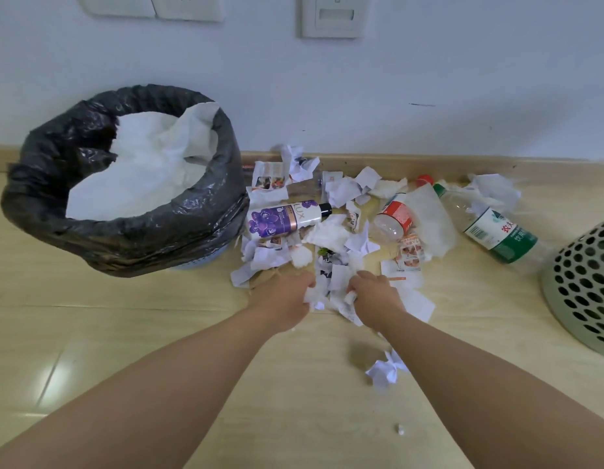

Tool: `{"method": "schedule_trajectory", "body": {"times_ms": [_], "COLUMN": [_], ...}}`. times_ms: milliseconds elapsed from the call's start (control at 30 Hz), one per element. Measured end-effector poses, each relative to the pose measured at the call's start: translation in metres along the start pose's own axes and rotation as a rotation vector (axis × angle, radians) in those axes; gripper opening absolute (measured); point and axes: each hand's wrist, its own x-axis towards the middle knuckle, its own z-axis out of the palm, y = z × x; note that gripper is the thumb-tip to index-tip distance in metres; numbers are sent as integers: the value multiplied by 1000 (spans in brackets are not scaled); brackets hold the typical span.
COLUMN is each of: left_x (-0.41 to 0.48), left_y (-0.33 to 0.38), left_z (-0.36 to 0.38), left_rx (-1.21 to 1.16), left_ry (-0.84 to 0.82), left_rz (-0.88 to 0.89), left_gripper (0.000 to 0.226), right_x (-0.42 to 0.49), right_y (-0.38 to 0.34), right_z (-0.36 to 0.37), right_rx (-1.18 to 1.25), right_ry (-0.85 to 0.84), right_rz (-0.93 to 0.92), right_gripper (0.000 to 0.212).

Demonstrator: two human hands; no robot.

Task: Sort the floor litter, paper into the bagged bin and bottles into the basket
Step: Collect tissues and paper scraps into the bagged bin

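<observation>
Left hand [284, 297] and right hand [373, 296] each clutch paper scraps [337, 282] lying between them.

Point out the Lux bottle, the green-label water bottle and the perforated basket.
Lux bottle [281, 220], head view, on its purple label.
Green-label water bottle [497, 236], head view, on its printed label.
Perforated basket [585, 286], head view, on its holed side wall.

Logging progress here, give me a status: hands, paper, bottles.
Left hand and right hand both gripping paper scraps on the floor. Bagged bin already holds paper. Lux bottle, red-label bottle and green-label bottle lie among litter, outside the basket.
</observation>
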Motion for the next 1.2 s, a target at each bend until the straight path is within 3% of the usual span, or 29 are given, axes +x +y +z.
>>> {"method": "schedule_trajectory", "body": {"times_ms": [167,300,400,500,667,800,967,1200], "left_x": [4,14,23,29,26,17,9,4], "left_y": [-9,-13,-7,-1,16,32,48,43], "left_z": [2,-8,-19,-28,-38,-37,-42,-47], "left_rx": [-93,-336,-588,-905,-1156,-1284,-1472,-1401], "left_ry": [-5,33,127,206,182,6,-134,5], "left_rz": [-43,-198,-300,-418,-565,-603,-539,-484], "left_gripper": [32,29,27,24,24,46,21,10], "right_x": [-1,-5,-10,-13,-24,-33,-41,-46], "right_y": [12,19,14,1,-26,-40,-42,-41], "right_z": [-2,-27,-49,-63,-74,-77,-78,-75], "right_rx": [119,403,771,1169,1416,1395,1220,1219], "right_ry": [268,372,410,342,5,20,93,69], "right_rz": [20,90,176,211,114,47,66,64], "right_gripper": [35,30,24,20,17,18,20,23]}}
